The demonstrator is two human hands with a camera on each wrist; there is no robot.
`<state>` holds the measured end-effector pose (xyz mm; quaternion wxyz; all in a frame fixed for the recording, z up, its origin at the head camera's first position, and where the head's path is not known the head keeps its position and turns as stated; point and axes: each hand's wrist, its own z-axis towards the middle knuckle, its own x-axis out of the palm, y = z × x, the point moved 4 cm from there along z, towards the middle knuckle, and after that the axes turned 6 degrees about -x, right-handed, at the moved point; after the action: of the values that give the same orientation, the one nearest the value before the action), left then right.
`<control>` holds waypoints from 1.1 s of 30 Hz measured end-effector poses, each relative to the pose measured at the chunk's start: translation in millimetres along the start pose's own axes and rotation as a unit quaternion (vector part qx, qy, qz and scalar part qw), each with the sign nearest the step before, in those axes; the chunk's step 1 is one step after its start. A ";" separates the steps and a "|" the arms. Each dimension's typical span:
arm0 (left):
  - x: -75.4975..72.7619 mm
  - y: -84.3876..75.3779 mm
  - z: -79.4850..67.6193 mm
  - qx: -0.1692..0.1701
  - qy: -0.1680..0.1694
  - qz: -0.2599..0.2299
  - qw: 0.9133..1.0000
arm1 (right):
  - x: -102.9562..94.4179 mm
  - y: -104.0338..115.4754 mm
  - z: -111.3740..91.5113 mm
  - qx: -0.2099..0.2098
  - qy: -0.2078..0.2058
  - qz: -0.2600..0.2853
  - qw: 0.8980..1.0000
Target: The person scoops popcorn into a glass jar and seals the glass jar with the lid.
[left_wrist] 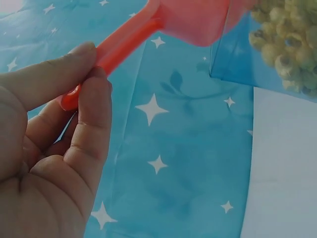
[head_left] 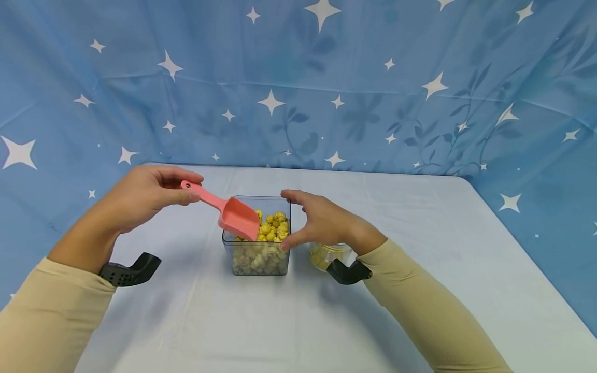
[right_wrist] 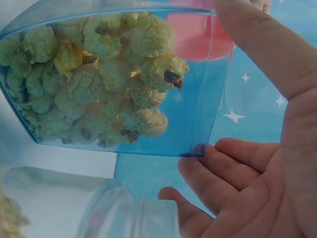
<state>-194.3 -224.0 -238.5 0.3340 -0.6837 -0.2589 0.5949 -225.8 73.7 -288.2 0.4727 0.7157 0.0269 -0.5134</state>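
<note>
My left hand (head_left: 140,197) pinches the end of a pink scoop's handle between thumb and fingers. The scoop (head_left: 239,218) slopes down to the right, its blade inside a clear rectangular container (head_left: 275,203) of yellow popcorn (head_left: 268,228). Whether popcorn lies in the scoop is hard to tell; little or none shows. My right hand (head_left: 326,220) holds the container's right side, with the thumb at the front corner and a finger at the back corner. In the right wrist view, the thumb meets the rim and fingertips (right_wrist: 190,166) touch the lower edge.
A clear jar (head_left: 333,247) with popcorn in it stands just right of the container, partly hidden under my right hand and wrist. A white cloth (head_left: 233,321) covers the table. Behind it hangs a blue curtain (head_left: 298,77) with white stars.
</note>
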 end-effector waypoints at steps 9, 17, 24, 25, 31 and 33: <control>10.4 -27.5 8.2 -0.022 0.022 0.061 0.998 | -0.1 2.2 -1.4 0.005 -0.003 0.005 1.000; 11.2 -45.4 10.9 -0.008 0.027 0.102 0.994 | -0.1 2.8 -1.9 -0.004 -0.003 0.001 1.000; 18.3 -55.5 17.6 -0.005 0.051 0.118 0.992 | 0.3 2.3 -1.4 0.006 -0.004 0.014 1.000; 20.3 -56.5 18.1 -0.006 0.054 0.118 0.992 | 0.4 2.6 -1.5 0.006 -0.004 0.015 1.000; 33.6 -56.4 24.4 -0.006 0.067 0.126 0.990 | 0.4 3.7 -1.4 0.001 -0.005 0.013 1.000; 37.0 -55.3 26.6 -0.008 0.069 0.122 0.990 | 0.4 3.6 -1.4 0.002 -0.005 0.015 1.000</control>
<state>-212.3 -156.7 -221.7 0.2702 -0.7527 -0.1544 0.5802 -222.7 72.6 -286.2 0.4793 0.7144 0.0127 -0.5096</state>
